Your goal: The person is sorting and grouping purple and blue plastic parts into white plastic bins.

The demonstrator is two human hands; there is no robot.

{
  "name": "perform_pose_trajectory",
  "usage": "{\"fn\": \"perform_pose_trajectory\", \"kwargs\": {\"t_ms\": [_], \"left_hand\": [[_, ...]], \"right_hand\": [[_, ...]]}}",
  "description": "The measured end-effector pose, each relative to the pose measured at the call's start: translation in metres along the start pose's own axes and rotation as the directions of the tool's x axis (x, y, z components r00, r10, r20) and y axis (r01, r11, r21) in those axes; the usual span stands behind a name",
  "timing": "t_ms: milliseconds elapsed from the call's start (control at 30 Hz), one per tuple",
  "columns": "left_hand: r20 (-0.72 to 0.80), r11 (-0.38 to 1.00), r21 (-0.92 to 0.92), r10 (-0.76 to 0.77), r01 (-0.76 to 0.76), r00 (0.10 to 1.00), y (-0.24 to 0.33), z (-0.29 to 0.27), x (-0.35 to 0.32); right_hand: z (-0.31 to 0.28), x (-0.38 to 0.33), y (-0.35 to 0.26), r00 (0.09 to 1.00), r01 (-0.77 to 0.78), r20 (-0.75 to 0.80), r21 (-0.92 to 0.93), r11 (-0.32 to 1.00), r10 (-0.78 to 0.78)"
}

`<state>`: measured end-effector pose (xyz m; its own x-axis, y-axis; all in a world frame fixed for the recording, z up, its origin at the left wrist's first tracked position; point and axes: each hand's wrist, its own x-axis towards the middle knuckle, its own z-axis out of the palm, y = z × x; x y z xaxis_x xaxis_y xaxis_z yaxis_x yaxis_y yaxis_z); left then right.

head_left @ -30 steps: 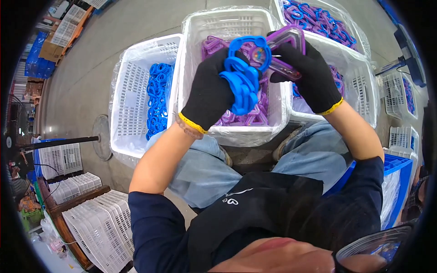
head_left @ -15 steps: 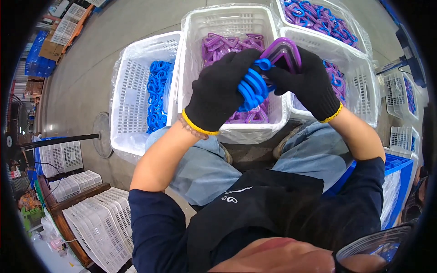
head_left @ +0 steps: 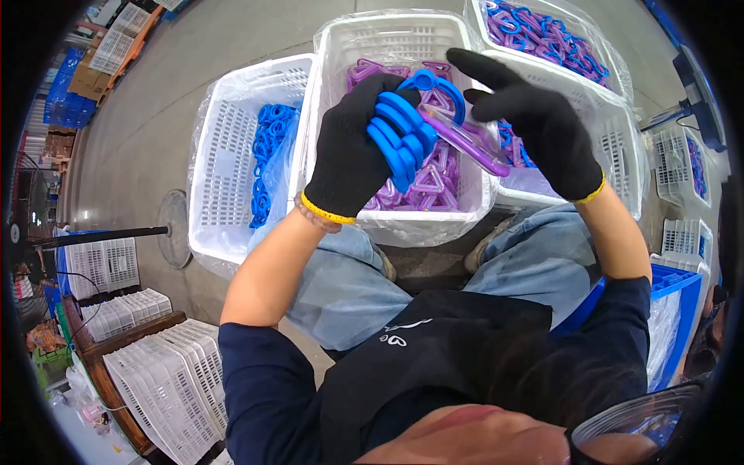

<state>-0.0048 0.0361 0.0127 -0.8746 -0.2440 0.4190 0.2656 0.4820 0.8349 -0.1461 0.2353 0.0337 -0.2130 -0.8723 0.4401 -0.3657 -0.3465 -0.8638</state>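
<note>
A bunch of blue plastic ring-shaped pieces (head_left: 403,139) is gripped in my left hand (head_left: 345,151), which wears a black glove with a yellow cuff. One blue ring piece (head_left: 457,97) stands out past the fingers and loops toward a purple triangular frame (head_left: 469,146). The two touch or overlap; whether they are linked I cannot tell. To the right, my gloved right hand (head_left: 539,128) has its fingers spread apart, close to the blue loop, with nothing seen in it. Below both hands, purple triangular frames (head_left: 434,186) lie in the middle white crate (head_left: 329,46).
The left white crate (head_left: 221,155) holds blue pieces (head_left: 267,155). Mixed purple and blue pieces fill the far right crate (head_left: 542,35) and lie in the near right crate (head_left: 620,155). A stand with a round base (head_left: 174,229) is at left, beside stacked white crates (head_left: 167,380).
My right hand has let go of the purple frame, opened and moved up and right. The purple frame now tilts down to the right beside the blue bunch, which has shifted left.
</note>
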Motion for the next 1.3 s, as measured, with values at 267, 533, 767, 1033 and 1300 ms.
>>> {"fn": "perform_pose_trajectory", "kwargs": {"t_ms": [267,533,767,1033,1300], "left_hand": [[0.184,0.978,0.135,0.135,-0.161,0.974,0.001,0.006,-0.008],[0.160,0.974,-0.117,-0.177,0.196,0.971,-0.033,-0.047,0.000],[-0.070,0.991,-0.026,-0.134,0.132,0.989,-0.021,-0.050,-0.004],[-0.002,0.999,-0.049,-0.014,0.014,1.000,-0.016,-0.025,-0.003],[0.048,0.976,-0.170,-0.132,0.139,0.990,-0.016,-0.030,-0.004]], "right_hand": [[0.017,-0.003,0.003,0.840,-0.535,-0.221,-0.184,0.824,0.496],[-0.093,-0.037,0.052,0.876,-0.480,-0.466,-0.867,0.130,0.126],[-0.018,-0.035,0.144,0.978,-0.066,0.031,-0.892,0.447,0.205],[0.112,-0.065,0.307,0.370,0.208,0.393,-0.918,0.337,0.842],[0.152,-0.043,0.309,0.295,-0.039,0.177,-0.980,0.197,0.939]]}}
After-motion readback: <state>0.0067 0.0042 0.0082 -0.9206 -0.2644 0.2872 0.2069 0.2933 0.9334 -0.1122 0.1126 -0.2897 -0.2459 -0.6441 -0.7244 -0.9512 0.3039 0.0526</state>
